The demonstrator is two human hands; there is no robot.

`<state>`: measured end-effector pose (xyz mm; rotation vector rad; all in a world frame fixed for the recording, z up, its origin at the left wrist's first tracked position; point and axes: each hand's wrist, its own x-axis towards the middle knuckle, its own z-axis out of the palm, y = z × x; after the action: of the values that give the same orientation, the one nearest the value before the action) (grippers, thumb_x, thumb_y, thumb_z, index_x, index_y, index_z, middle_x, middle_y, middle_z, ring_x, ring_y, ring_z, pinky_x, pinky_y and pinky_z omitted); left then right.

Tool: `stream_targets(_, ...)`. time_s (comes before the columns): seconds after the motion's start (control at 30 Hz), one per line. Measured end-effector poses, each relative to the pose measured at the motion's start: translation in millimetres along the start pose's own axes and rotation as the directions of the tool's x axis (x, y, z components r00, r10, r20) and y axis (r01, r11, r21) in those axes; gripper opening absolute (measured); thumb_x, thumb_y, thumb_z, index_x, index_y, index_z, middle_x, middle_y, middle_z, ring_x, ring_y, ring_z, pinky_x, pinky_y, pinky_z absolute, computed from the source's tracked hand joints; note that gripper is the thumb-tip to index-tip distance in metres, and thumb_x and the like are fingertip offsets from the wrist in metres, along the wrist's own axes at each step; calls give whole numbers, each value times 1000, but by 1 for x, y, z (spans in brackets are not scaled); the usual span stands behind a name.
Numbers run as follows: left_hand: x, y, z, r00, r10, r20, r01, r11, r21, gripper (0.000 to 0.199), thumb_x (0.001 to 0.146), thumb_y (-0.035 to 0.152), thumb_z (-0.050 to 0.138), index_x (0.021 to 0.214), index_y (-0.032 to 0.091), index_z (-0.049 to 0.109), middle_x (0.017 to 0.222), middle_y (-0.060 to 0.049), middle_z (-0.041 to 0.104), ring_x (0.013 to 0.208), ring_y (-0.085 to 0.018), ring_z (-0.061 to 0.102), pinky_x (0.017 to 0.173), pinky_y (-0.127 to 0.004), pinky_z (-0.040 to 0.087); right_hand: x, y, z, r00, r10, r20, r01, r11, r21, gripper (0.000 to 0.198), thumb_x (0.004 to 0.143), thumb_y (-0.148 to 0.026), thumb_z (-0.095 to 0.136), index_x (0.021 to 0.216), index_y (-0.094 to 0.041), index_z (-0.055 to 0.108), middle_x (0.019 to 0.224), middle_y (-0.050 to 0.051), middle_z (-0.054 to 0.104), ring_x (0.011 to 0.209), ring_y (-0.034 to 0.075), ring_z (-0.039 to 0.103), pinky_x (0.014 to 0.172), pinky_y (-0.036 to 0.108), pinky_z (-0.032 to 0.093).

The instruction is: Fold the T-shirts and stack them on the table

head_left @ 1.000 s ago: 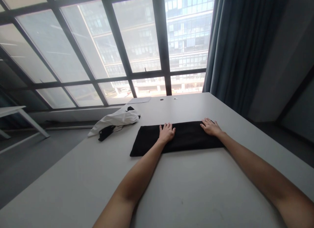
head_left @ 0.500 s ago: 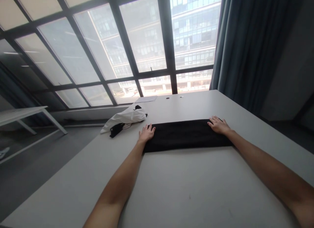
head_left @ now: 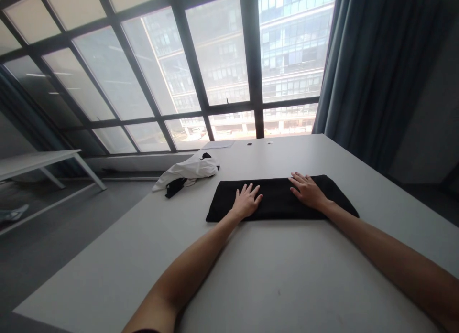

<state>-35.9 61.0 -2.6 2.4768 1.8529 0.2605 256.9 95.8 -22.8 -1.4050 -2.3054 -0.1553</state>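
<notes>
A black cloth (head_left: 274,204), folded into a long flat strip, lies crosswise on the white table (head_left: 229,271). My left hand (head_left: 246,201) rests on its left half, palm down with the fingers spread. On the right half lies my right hand (head_left: 307,191), also flat, its fingertips near the cloth's far edge. Neither hand grips the fabric. What kind of garment or textile it is cannot be made out from the folded shape.
A crumpled white and black cloth (head_left: 190,171) lies at the table's left edge. Behind it are a flat pale sheet (head_left: 218,144) and a small dark disc (head_left: 249,144). Windows and a blue-grey curtain (head_left: 353,84) stand beyond; a second table (head_left: 43,156) is at left.
Both hands have moved inward from the two ends of the black cloth toward its middle. The cloth stays flat, and the view has shifted slightly.
</notes>
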Motion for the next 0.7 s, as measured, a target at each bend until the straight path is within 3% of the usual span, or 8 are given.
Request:
stream_targets(0.1,-5,1,-2,997,47,-69,-47,999,2,63,106,60,23,159,28,38,169,-7,29,157,-31,19,125,-59,18,-2,-7,-4,993,-64,-99,70,996,59,53,105,-38,36,152,-17,50,165,11,38,155,24,27,126,48,21)
stream_targets(0.23,-8,4,-2,993,97,65,-96,995,-22,62,106,61,26,159,31,39,169,-6,28,157,-33,19,123,-63,20,-5,-20,2,982,-138,125,116,979,168,51,102,-41,45,148,-23,56,162,9,43,153,27,33,123,52,29)
stream_targets(0.3,-8,4,-3,989,96,109,-93,995,-28,61,106,60,28,159,31,39,169,-6,27,157,-34,18,123,-63,19,-4,-23,3,984,-119,135,93,978,185,49,100,-39,48,145,-22,59,159,9,47,150,27,37,123,51,30)
stream_targets(0.4,-5,6,-7,991,85,103,-81,996,-48,62,106,59,29,159,30,38,169,-6,28,157,-33,18,123,-61,21,5,-10,-8,1000,26,14,-28,980,196,47,99,-33,50,142,-19,61,154,10,54,145,25,45,122,43,33)
stream_targets(0.47,-5,11,-12,992,110,68,-105,992,-73,62,106,59,28,160,29,37,169,-6,29,157,-31,19,124,-58,22,12,12,-25,973,231,-25,-220,953,210,47,97,-30,51,140,-14,63,148,13,58,141,25,51,120,39,36)
stream_targets(0.53,-8,21,-16,982,188,32,-184,977,-105,61,107,58,27,161,30,35,169,-4,28,158,-28,19,125,-55,21,17,42,-44,880,474,-25,-458,862,219,47,95,-26,54,138,-8,63,143,18,62,137,28,55,118,36,38)
stream_targets(0.6,-14,34,-15,955,297,15,-293,948,-123,61,108,58,25,162,32,32,169,-2,27,158,-25,17,126,-51,20,14,72,-60,749,662,27,-645,721,253,46,91,-25,61,133,-5,65,138,22,64,132,32,58,114,37,43)
stream_targets(0.7,-25,50,-8,901,427,76,-418,902,-107,59,107,60,25,162,38,29,170,1,24,159,-24,15,127,-51,17,0,106,-75,573,782,247,-800,468,374,37,87,-28,71,118,-7,69,123,21,70,116,33,67,94,41,56)
